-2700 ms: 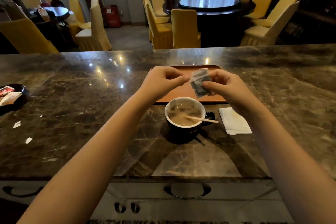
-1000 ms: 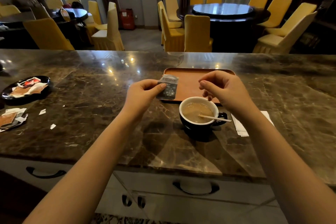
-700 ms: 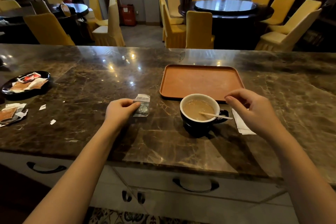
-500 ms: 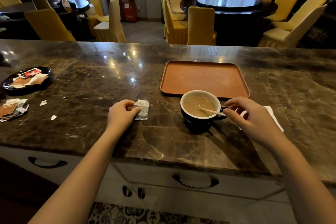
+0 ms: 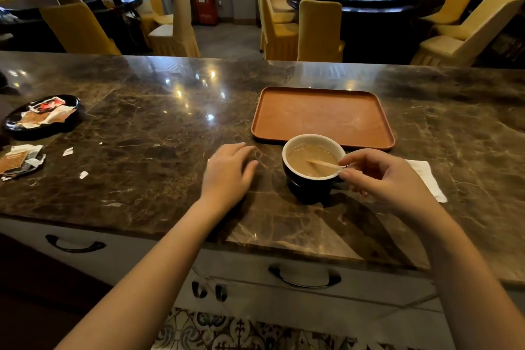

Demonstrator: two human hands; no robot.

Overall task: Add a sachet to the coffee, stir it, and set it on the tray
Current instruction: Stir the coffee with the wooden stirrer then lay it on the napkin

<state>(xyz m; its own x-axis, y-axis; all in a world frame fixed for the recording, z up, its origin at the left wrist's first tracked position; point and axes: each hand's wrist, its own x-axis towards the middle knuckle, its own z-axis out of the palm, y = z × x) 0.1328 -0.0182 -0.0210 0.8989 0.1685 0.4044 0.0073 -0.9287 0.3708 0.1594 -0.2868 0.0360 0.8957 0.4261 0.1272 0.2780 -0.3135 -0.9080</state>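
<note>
A dark cup point(image 5: 306, 190) with a white inside holds milky coffee and stands on the marble counter point(image 5: 147, 156), just in front of the orange tray point(image 5: 321, 116). A wooden stirrer point(image 5: 322, 163) leans in the coffee. My right hand point(image 5: 380, 176) pinches the stirrer's outer end at the cup's right rim. My left hand point(image 5: 230, 170) lies palm down on the counter left of the cup, fingers stretched out. The sachet is not visible; it may lie under that hand.
A white napkin point(image 5: 426, 179) lies right of the cup, partly under my right hand. At far left stand a black dish of sachets point(image 5: 42, 116) and a pile of torn wrappers point(image 5: 20, 160), with paper scraps point(image 5: 83, 174) nearby. Yellow chairs stand beyond the counter.
My left hand carried the sachet from over the cup down to the counter and now lies flat over that spot. My right hand moved to the cup and took the stirrer's end.
</note>
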